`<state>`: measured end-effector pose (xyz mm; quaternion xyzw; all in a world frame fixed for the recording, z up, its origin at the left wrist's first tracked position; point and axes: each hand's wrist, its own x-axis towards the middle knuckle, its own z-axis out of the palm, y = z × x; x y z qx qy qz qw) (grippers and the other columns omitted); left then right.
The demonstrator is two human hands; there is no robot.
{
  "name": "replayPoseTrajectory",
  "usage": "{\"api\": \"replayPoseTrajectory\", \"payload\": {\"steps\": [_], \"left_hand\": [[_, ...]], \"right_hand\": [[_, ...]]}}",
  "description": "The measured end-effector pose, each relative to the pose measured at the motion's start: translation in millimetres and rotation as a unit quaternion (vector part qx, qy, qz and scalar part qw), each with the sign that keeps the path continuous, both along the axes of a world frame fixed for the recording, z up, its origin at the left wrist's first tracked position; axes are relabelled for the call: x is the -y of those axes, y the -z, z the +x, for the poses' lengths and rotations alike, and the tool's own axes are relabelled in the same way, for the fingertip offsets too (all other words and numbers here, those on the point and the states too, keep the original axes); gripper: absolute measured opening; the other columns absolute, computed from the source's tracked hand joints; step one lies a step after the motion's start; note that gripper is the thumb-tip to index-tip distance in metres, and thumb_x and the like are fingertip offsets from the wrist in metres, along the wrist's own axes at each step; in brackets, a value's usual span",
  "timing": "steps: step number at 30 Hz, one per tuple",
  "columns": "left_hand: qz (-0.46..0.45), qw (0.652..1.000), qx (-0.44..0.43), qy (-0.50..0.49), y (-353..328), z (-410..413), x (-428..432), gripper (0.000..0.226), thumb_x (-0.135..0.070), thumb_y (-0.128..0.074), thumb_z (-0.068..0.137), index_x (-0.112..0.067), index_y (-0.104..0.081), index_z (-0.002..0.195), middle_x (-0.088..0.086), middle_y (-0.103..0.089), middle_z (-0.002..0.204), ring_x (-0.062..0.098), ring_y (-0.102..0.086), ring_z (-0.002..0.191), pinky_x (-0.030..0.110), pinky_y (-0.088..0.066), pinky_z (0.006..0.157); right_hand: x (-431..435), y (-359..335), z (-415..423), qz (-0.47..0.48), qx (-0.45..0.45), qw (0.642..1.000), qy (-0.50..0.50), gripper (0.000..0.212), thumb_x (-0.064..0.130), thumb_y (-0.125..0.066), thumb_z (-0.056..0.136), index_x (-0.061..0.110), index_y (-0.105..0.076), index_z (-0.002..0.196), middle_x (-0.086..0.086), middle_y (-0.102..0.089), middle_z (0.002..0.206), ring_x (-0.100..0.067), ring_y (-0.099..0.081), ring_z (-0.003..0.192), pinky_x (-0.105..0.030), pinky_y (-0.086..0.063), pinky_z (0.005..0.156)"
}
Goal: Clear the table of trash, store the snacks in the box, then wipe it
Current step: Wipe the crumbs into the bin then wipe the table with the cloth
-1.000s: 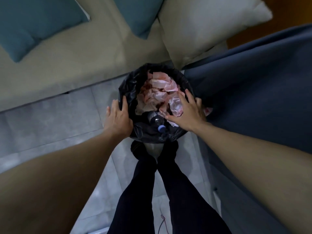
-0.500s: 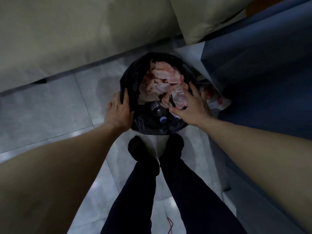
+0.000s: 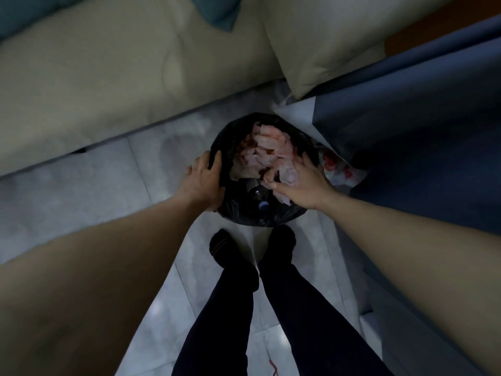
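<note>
The trash sits in a round bin lined with a black bag, on the tiled floor at the centre of the frame, just above the person's two dark-socked feet. Inside is a heap of crumpled pink paper, too tangled to count sheet by sheet, and below it one dark plastic bottle with a pale blue cap pointing toward the lower rim. The pile stands about level with the rim, which likely explains the hands. The right hand lies palm down on the paper at the bin's right side, seemingly packing it in so nothing spills. Its fingers bend into the heap, and I cannot tell whether they pinch a piece or only press. The left hand lies against the bin's left rim with fingers fairly straight and apart, thumb over the bag's edge, probably bracing the light bin against the push. One red-and-white wrapper lies on the floor just right of the bin, outside it, so the trash step looks close to done but not finished. A beige sofa fills the upper left and one beige cushion the upper right, with two bits of teal cushion along the top edge. Dark blue fabric covers the right side. The table top, snacks and box are not in view.
</note>
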<state>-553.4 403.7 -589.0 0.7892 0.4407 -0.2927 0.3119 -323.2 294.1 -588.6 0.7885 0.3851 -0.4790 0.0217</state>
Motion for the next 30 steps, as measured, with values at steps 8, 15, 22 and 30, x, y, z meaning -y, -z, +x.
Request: {"api": "replayPoseTrajectory", "payload": {"steps": [8, 15, 22, 30], "left_hand": [[0.058, 0.998, 0.009, 0.035, -106, 27, -29, 0.081, -0.042, -0.048, 0.099, -0.019, -0.001, 0.161, 0.016, -0.007, 0.167, 0.036, -0.013, 0.152, 0.046, -0.01, 0.123], [0.111, 0.992, 0.027, 0.047, -230, 49, -39, 0.072, -0.048, -0.037, 0.101, -0.021, -0.006, 0.161, 0.011, -0.018, 0.166, 0.034, -0.017, 0.151, 0.046, -0.014, 0.124], [0.17, 0.983, 0.037, 0.067, -346, 61, -38, 0.069, -0.05, -0.037, 0.101, -0.022, -0.014, 0.16, 0.006, -0.026, 0.163, 0.035, -0.02, 0.149, 0.048, -0.015, 0.123], [0.239, 0.963, 0.076, 0.102, -449, 72, -20, 0.068, -0.051, -0.035, 0.101, -0.022, -0.018, 0.159, 0.005, -0.03, 0.161, 0.032, -0.023, 0.147, 0.047, -0.017, 0.121]], "right_hand": [[-22, -107, -3, 0.046, 0.014, 0.999, 0.0, 0.096, 0.079, -0.047, 0.076, 0.032, -0.023, 0.156, -0.001, -0.018, 0.165, -0.03, -0.014, 0.151, -0.048, -0.019, 0.122], [-31, -232, 2, 0.079, 0.081, 0.992, -0.054, 0.082, 0.074, -0.036, 0.091, 0.025, -0.025, 0.156, 0.003, -0.012, 0.167, -0.026, -0.01, 0.152, -0.052, -0.016, 0.12], [-30, -343, 13, 0.129, 0.123, 0.982, -0.071, 0.085, 0.077, -0.024, 0.092, 0.025, -0.02, 0.158, 0.001, -0.006, 0.167, -0.026, 0.0, 0.153, -0.052, -0.003, 0.122], [4, -443, 24, 0.178, 0.162, 0.969, -0.047, 0.084, 0.076, -0.024, 0.093, 0.023, -0.021, 0.158, 0.002, -0.007, 0.167, -0.025, 0.002, 0.153, -0.049, 0.0, 0.122]]}}
